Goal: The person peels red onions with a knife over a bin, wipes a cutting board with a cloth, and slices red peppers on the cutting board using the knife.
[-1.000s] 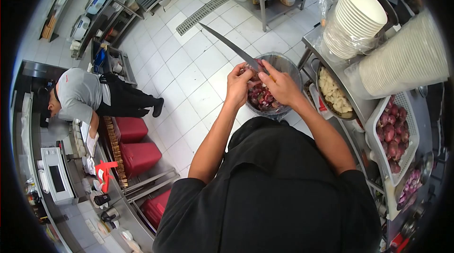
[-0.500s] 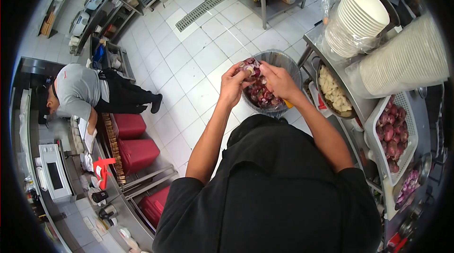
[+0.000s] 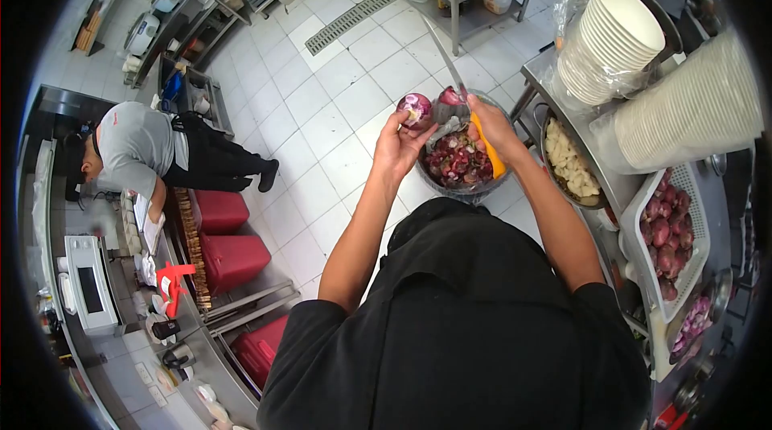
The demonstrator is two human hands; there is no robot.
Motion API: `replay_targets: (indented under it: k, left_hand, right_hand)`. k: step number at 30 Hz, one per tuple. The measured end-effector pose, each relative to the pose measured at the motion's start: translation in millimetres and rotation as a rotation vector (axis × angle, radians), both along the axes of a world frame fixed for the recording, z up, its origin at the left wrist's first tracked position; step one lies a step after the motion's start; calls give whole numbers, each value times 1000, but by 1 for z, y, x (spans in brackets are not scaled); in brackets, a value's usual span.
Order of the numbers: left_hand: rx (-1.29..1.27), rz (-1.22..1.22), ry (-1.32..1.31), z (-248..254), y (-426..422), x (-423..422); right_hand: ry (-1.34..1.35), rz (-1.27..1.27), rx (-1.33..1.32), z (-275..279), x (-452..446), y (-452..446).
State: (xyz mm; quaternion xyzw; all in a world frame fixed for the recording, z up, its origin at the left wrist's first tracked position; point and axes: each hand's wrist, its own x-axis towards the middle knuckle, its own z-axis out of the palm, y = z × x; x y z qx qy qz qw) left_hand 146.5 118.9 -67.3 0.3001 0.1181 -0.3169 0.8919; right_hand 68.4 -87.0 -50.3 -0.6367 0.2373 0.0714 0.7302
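at upper centre, half-curled fingers of our left hand [image 3: 396, 150] cradle a red onion [image 3: 415, 109], probably firm, light and slick, best held round its sides, our right hand [image 3: 495, 129] wrapped round a knife [image 3: 494, 158].

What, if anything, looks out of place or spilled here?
No spill or damage stands out. Perhaps odd: the left hand holds a red onion and the right hand an orange-handled knife in mid-air by a bin of onion scraps, with no board beneath.
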Motion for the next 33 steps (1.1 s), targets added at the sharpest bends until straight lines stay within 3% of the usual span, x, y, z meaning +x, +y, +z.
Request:
replay_targets:
  k: [4,10,14,24,27,33]
  left_hand:
    - [79,-57,-118,0,0,5]
    - [439,-77,-334,17,-11,-2]
    - [447,-166,-365,22,-19,-1]
    - [388,-246,-374,29,-38,-5]
    - [351,-262,-401,27,-39,-5]
    - [308,-272,-424,28,-34,-7]
  right_hand:
    - [58,64,-34,2,1,-2]
    - [-12,75,-148,9,-5,8]
    - [-78,207,-300,38,-16,15]
    - [-332,148,-617,43,-30,13]
    - [-224,212,-605,54,-34,9]
    - [-282,167,-587,55,-38,12]
